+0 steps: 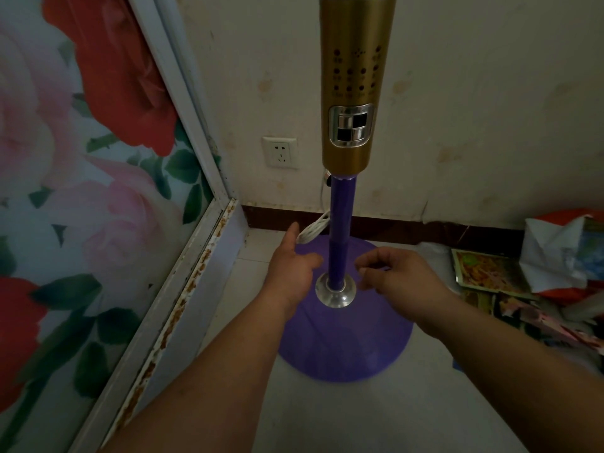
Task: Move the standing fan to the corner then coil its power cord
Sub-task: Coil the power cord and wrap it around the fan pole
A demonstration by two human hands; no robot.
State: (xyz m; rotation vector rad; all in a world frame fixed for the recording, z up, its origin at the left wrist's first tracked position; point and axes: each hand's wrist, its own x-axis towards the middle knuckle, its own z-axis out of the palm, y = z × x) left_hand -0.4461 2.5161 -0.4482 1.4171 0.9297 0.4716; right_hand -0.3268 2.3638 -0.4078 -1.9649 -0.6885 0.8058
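A corner of a lived-in home room

You stood by a stained cream wall [474, 93] with a wall socket [280, 152], a rose-printed sliding door [81, 158] in a rusty frame, pale floor tiles [376, 420], and loose photo prints [483, 268] heaped nearby.

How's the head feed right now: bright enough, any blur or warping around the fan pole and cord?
Head view: dim overall, with grainy shadows; the purple pole and white cord are still readable; the clear collar shows small glints; wide-angle bend curves the door frame; the gold control column's labels are too soft to read.
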